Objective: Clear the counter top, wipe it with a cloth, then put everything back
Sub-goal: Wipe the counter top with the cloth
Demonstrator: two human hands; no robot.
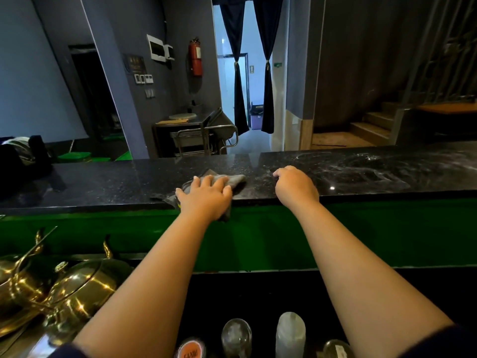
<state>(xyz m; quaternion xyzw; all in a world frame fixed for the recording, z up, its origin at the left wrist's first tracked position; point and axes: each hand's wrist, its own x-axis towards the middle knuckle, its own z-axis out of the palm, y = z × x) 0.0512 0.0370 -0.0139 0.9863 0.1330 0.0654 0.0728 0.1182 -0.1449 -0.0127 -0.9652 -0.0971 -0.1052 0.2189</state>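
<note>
Evidently the wiping stage is under way. A long, polished black speckled stone counter top (103,182) is stretching across the room from left to right, and nearly all of its surface is lying bare, so the clearing looks done. Only a dark heap of bags or clothing (20,156) is sitting at its far left end. Pale, swirling streaks (366,166) are showing on the right stretch of the stone; whether they are dust or drying moisture cannot be told.

Below the counter, on a lower shelf at the left, shiny brass-coloured pots with domed lids (64,290) are waiting, and a row of clear bottles and jars (263,337) is standing at the bottom edge. These are probably the things taken down, still to be put back.

Near the middle of the counter's near edge, a crumpled grey cloth (232,180) is lying flat on the stone, one corner hanging over the edge. The person's left hand (206,196) is pressing on it with fingers spread and straight. Just beside it, apart from the cloth, the right hand (295,186) is resting on the stone with fingers loosely curled, gripping nothing.
</note>
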